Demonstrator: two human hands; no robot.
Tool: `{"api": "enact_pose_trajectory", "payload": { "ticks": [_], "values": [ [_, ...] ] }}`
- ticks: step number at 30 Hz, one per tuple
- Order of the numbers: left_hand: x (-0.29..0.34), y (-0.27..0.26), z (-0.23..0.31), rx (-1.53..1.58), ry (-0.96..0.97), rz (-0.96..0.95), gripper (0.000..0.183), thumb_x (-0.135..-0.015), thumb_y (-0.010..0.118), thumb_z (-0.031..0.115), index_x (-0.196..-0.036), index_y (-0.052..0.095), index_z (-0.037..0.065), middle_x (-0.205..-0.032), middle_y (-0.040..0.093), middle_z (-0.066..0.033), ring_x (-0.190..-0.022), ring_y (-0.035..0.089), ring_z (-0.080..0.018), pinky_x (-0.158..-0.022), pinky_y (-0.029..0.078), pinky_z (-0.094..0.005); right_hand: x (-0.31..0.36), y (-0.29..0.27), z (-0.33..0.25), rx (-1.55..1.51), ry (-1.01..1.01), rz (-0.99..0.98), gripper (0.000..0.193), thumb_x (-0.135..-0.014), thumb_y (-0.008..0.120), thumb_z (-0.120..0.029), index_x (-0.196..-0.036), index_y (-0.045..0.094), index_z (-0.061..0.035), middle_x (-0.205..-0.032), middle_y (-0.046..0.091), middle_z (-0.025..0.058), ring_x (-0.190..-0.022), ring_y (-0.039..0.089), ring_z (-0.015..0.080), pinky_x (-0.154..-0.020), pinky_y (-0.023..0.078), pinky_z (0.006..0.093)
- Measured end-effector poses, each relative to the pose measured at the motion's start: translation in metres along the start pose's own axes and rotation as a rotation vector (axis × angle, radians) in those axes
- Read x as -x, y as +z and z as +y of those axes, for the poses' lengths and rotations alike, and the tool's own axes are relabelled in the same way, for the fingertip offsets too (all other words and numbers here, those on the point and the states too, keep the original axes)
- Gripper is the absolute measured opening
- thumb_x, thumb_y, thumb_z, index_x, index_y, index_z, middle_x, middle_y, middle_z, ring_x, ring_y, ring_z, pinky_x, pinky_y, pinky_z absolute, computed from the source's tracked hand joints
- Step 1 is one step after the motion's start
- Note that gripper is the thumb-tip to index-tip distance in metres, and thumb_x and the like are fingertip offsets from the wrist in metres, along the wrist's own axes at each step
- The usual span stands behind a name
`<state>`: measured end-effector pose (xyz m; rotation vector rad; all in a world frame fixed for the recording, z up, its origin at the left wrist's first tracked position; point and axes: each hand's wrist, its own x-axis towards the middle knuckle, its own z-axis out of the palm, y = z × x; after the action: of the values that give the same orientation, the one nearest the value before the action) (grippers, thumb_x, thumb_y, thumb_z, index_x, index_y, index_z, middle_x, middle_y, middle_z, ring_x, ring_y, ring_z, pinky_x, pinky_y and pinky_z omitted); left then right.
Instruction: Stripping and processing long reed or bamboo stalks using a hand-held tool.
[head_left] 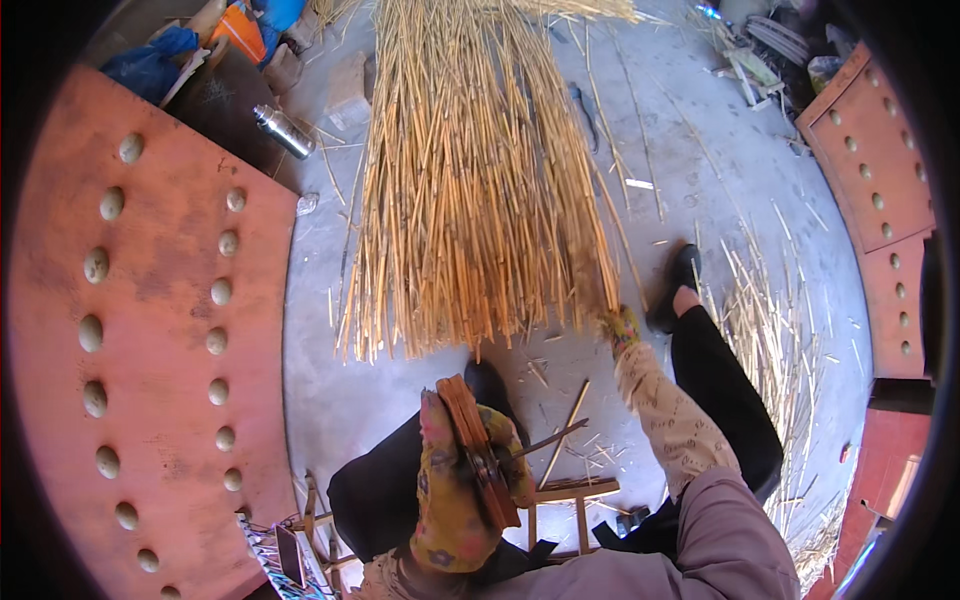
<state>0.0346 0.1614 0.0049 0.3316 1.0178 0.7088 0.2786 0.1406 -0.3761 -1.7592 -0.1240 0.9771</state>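
Observation:
My left hand [450, 510], in a yellow flowered glove, is closed around a reddish-brown wooden tool [462, 415]. This tool looks like a grooved wooden block with metal fittings, and a thin dark rod [550, 440] sticks out from its right side. A wide heap of dry reed stalks [470, 200] lies in front of me, cut ends toward me. At its near right corner my right hand [623, 330], also gloved, is closed on the ends of reed stalks. Its fingertips are partly hidden and a little blurred there.
Red studded door panels [160, 330] stand at left and right. Loose pale stalks [765, 340] lie on the grey floor to the right. A steel flask [284, 131] and a brick [348, 90] are at the far left. Beneath me is a wooden stool frame [575, 490].

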Motion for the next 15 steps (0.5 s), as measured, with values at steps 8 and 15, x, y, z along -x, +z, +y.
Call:
{"api": "enact_pose_trajectory", "payload": {
  "ticks": [8, 15],
  "values": [
    [0.001, 0.005, -0.014, -0.026, -0.108, -0.126, 0.048, -0.078, 0.036, 0.056, -0.072, 0.048, 0.01, -0.055, 0.044, -0.0014, -0.045, 0.043, -0.0141, -0.042, 0.037, -0.0238, 0.043, -0.023, -0.025, -0.572, -0.007, -0.014, 0.02, -0.071, 0.057, -0.015, -0.086, 0.056, -0.0023, -0.066, 0.056, 0.0051, -0.052, 0.05, 0.0126, -0.045, 0.038, 0.0251],
    [-0.001, 0.014, -0.03, -0.1, -0.049, -0.06, 0.047, -0.077, 0.038, 0.057, -0.079, 0.048, 0.011, -0.06, 0.044, -0.0011, -0.05, 0.045, -0.012, -0.044, 0.038, -0.0243, 0.042, -0.052, -0.008, 0.287, -0.441, 0.259, 0.016, -0.071, 0.058, -0.02, -0.075, 0.061, -0.0048, -0.06, 0.055, 0.0034, -0.044, 0.046, 0.0124, -0.04, 0.035, 0.0261]
  ]
}}
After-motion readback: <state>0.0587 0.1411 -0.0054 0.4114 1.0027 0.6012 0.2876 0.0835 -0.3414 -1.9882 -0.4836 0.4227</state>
